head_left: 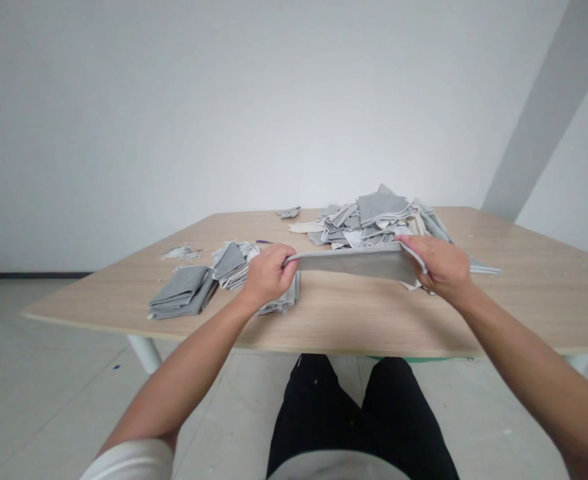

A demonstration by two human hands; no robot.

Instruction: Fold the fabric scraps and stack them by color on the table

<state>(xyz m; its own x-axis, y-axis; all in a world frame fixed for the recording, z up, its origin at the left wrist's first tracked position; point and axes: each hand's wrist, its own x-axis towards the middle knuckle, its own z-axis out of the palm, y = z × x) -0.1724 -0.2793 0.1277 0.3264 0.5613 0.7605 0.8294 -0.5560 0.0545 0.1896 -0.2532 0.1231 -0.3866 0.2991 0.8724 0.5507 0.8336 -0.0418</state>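
A strip of grey cloth [354, 261] is stretched between my two hands above the table's near half. My left hand [269, 270] pinches its left end, fingers closed. The right end is gripped by my right hand [439, 263], thumb uppermost along the edge. Under and beside my left hand lies a small stack of grey cloth pieces [285, 299], partly hidden. Behind my right hand rises a large loose heap of grey and white cloth pieces [384, 210].
On the wooden table [334, 327], a folded grey cloth stack [181, 293] sits at left, next to a pale cloth bundle [231, 261]. Farther back lie white scraps [180, 253], a dark pen-like object [265, 242] and a small grey piece [289, 213]. A wall [274, 100] stands behind.
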